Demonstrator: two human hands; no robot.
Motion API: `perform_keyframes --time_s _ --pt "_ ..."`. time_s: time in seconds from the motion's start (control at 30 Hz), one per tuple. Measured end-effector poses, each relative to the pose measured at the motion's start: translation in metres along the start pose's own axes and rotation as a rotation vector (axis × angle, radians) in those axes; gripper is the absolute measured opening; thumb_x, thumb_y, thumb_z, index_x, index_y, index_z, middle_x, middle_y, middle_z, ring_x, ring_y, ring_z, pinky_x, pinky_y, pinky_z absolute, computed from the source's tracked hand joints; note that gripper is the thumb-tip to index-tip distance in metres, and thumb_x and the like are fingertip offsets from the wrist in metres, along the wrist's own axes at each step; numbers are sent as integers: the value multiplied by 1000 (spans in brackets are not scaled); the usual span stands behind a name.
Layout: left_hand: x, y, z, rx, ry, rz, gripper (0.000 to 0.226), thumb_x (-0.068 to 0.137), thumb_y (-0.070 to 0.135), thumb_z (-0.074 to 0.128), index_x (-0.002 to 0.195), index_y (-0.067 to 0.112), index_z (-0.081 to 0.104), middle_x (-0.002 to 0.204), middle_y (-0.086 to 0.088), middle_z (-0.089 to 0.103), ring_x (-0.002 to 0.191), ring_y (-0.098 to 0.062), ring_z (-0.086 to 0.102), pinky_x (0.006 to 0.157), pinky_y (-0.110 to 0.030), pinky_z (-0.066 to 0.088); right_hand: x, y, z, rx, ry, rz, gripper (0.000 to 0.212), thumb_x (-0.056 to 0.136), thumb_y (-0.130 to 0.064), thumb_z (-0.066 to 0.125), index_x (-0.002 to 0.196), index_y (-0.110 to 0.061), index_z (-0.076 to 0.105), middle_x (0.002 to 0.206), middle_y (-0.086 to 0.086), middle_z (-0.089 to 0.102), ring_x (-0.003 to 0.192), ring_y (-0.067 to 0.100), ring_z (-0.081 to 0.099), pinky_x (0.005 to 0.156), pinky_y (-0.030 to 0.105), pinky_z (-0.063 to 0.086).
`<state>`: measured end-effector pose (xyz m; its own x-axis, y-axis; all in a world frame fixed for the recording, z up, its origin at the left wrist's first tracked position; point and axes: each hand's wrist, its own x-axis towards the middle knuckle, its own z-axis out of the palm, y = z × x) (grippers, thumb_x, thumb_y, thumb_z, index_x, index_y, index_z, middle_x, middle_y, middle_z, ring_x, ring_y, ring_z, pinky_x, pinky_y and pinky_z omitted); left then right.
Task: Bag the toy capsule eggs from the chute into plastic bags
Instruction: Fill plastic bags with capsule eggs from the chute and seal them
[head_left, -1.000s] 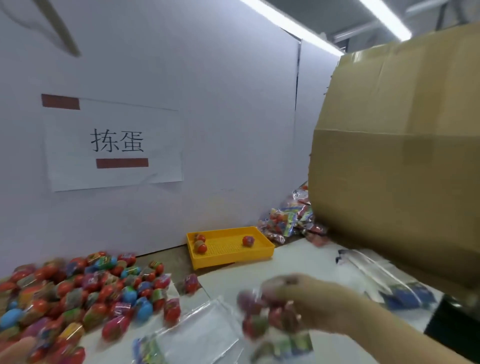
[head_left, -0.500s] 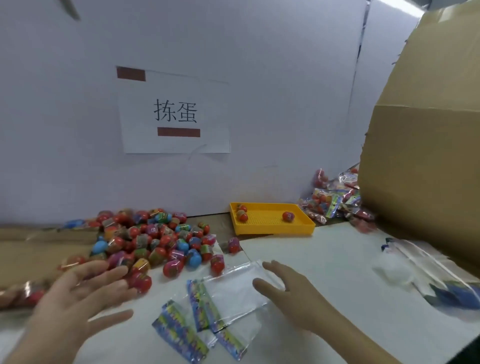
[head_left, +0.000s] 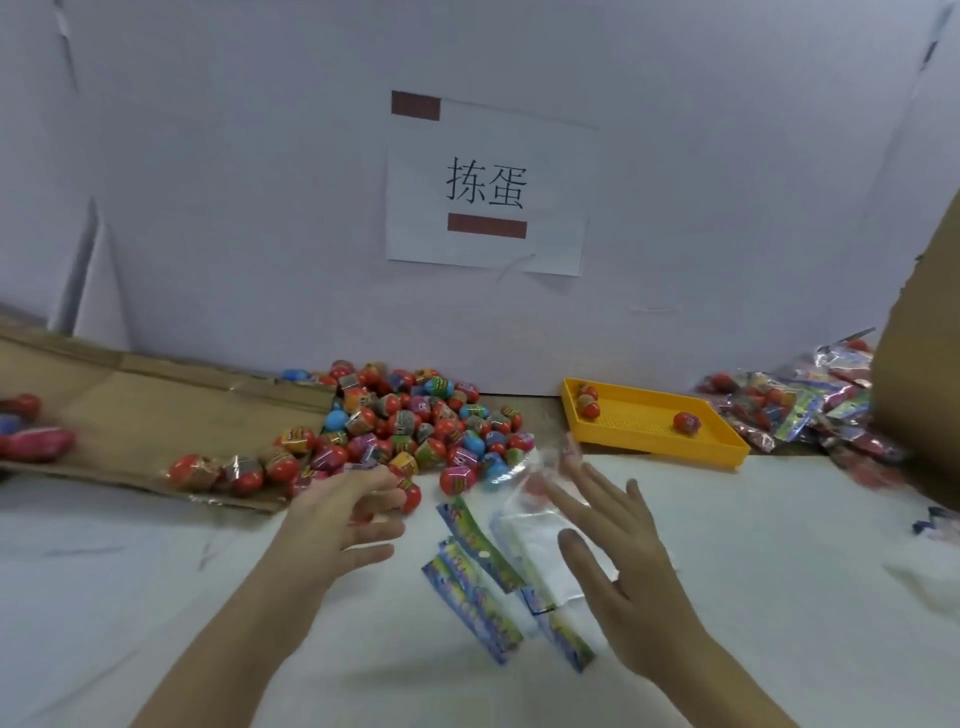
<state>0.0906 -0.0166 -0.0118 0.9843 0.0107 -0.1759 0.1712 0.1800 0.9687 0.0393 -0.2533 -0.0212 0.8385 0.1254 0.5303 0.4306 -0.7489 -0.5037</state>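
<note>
Two grips apart, left hand (head_left: 343, 514) by eggs (head_left: 415, 421), right hand (head_left: 623, 561) over bags (head_left: 474, 590), sign (head_left: 550, 156) reads 拣蛋

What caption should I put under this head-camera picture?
Left hand reaches for the pile of colourful plastic capsule eggs; right hand spreads open over clear plastic bags on the white table.

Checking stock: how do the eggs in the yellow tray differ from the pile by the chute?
The tray eggs are few and mostly red; the pile has dozens, heaped, mixing red, blue, pink and green. The left hand reaches the pile; none nears the tray eggs. Both are capsule eggs.
</note>
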Motion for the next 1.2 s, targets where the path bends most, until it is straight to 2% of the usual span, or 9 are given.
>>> perform_keyframes --time_s 0.1,0.2,0.33,0.5,0.57,0.67,0.83,1.07,1.2 --pt "-5 1 -3 4 -238 -75 62 72 62 54 90 8 78 89 -12 77 80 -29 72 70 -35 54 14 -24 4 -61 19 -328 43 96 -33 43 139 -36 46 154 -7 33 145 10 19 117 44 9" --pt "-9 4 -8 -73 -499 -82 76 65 79 60 94 12 80 103 -15 75 96 -29 72 74 -29 58 34 -40 18 -169 -37 -447 42 91 -27 46 130 -37 56 156 -4 27 147 13 14 115 55 6" --pt "-4 1 -10 -243 -488 -4 23 73 28 82 93 16 80 103 -11 75 97 -29 72 75 -32 59 52 -43 38 -207 -149 -456 47 86 -31 54 130 -44 53 160 -14 9 148 10 -2 115 56 0" --pt "9 3 -12 -172 -237 8 20 84 -5 51 81 -1 70 64 -16 72 59 -17 73 48 -22 55 69 -21 47 240 115 -29 52 82 -45 57 130 -58 41 150 -29 21 138 -9 12 110 25 20" --pt "10 5 -10 -267 -325 -6 31 70 12 54 91 2 74 90 -20 75 80 -27 75 64 -33 61 73 -4 52 174 165 239 52 88 -40 62 136 -40 42 149 -11 33 136 8 28 110 42 35" --pt "8 1 -14 -303 -379 -3 46 75 22 42 108 6 69 109 -15 73 94 -29 72 73 -34 61 72 19 54 -155 -72 548 66 87 -52 56 144 -27 35 145 4 40 131 25 37 106 46 36" --pt "3 -2 -10 -232 -253 110 29 90 20 51 95 12 79 104 -12 75 91 -25 73 68 -29 59 68 27 57 -393 -136 497 35 94 -42 51 128 -35 54 121 -2 56 107 18 51 97 42 43" --pt "-3 2 -8 -269 -90 208 15 64 12 69 74 11 80 80 -15 76 69 -19 74 59 -25 58 75 8 38 330 309 280 40 83 -8 71 114 -30 58 100 -7 67 84 7 63 75 19 52" --pt "-6 5 -4 -296 -36 234 14 63 10 69 72 12 80 79 -14 76 66 -19 73 57 -24 58 67 -28 23 891 261 76 37 78 0 67 104 -26 66 94 -5 73 84 8 69 71 16 54"
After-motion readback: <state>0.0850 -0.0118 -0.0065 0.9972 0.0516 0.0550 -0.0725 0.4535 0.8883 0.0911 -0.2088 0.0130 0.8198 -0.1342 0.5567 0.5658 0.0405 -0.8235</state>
